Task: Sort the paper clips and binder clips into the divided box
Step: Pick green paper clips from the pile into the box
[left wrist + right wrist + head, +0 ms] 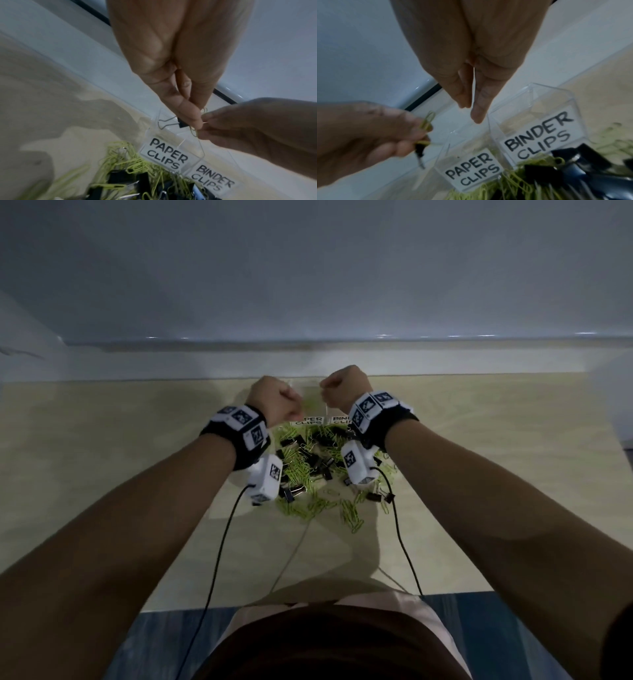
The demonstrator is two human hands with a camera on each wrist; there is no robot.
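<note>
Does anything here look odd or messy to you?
Yes: yellow-green paper clips and black binder clips lie jumbled in one heap on the table. The left hand holds a binder clip tangled with paper clips over the divided box.

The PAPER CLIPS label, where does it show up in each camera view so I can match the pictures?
Head: the PAPER CLIPS label sits centre, just below the left hand, partly covered by it.
Left wrist: lower centre, under the pinching fingers.
Right wrist: lower centre, left of the divider.
Shared landmark: the BINDER CLIPS label, right beside it in every view.
</note>
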